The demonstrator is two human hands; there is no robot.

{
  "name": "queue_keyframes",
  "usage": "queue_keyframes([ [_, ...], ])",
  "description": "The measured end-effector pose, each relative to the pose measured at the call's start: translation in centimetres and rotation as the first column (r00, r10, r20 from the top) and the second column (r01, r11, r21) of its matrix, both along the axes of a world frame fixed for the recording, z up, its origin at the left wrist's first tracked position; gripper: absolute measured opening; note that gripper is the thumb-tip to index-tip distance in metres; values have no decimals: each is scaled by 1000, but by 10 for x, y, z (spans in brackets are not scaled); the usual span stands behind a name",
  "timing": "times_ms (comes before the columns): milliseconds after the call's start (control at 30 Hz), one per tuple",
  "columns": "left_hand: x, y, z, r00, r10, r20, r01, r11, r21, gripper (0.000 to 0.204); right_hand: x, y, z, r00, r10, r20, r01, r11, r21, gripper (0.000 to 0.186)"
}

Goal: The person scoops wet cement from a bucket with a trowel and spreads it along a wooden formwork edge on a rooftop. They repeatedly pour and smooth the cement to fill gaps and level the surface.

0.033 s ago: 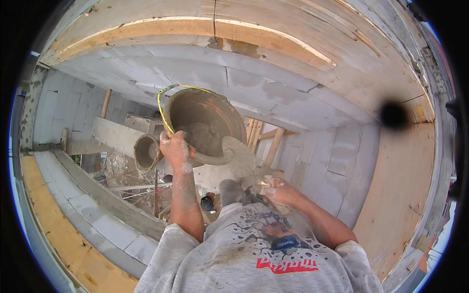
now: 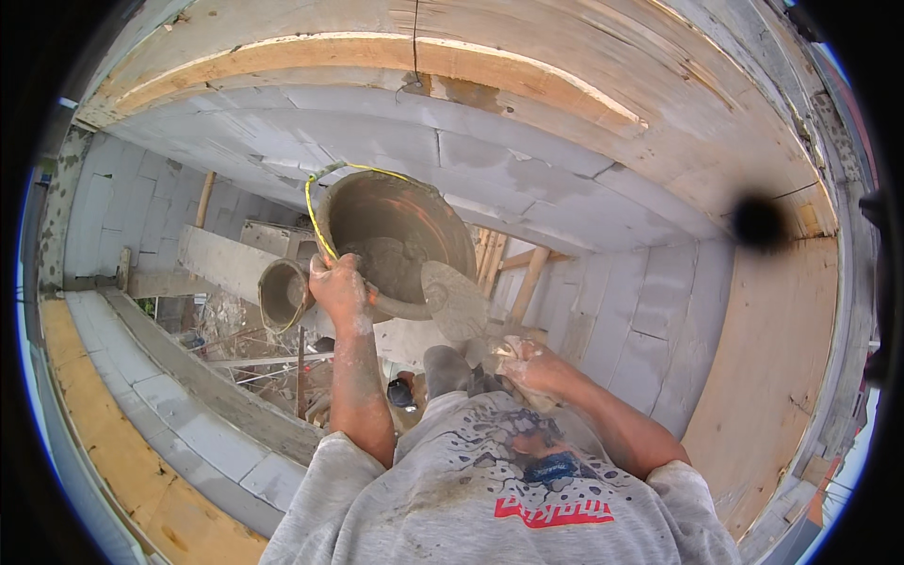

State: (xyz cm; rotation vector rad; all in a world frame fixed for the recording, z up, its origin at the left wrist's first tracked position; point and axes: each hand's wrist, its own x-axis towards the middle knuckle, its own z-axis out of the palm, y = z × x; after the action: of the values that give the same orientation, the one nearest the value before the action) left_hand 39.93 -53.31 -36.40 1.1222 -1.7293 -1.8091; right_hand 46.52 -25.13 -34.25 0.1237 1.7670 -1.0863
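My left hand (image 2: 337,287) is closed on the near left rim of a mortar-caked bucket (image 2: 443,221). A yellow cord handle (image 2: 311,202) loops up from beside that hand. The bucket tips toward me, and wet grey mortar (image 2: 388,262) lies inside. On the right, my right hand (image 2: 529,365) is closed round the handle of a trowel, mostly covered by the fingers. The trowel's rounded, mortar-smeared blade (image 2: 457,299) overlaps the bucket's near right rim; whether it touches cannot be made out.
A smaller bucket (image 2: 282,294) stands left of my left hand, by a grey plank (image 2: 221,259). Pale block walls (image 2: 654,292) surround me, with plywood boards (image 2: 767,348) at the right and across the top. Rubble and poles (image 2: 250,334) lie below left.
The trowel blade has shifted slightly left and turned so more of its flat face shows. My right hand has moved a little with it. My left hand and the bucket look unmoved.
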Motion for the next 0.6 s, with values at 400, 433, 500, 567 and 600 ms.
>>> queue_keyframes([
  [400,19,1,-3,975,-195,-106,185,978,-93,14,-59,-21,23,573,665,-479,-354,728,587,22],
  [433,20,3,-3,961,-246,-122,234,967,-105,14,-63,-13,19,517,740,-430,-423,658,623,21],
  [500,21,3,-2,964,-248,-95,242,968,-71,15,-73,7,15,548,686,-478,-291,692,660,21],
  [567,20,0,0,963,-264,-59,264,965,-8,15,-85,31,11,567,666,-484,-245,698,673,23],
  [600,17,-2,2,953,-289,-87,289,957,-17,16,-92,42,9,579,675,-458,-264,686,678,26],
])
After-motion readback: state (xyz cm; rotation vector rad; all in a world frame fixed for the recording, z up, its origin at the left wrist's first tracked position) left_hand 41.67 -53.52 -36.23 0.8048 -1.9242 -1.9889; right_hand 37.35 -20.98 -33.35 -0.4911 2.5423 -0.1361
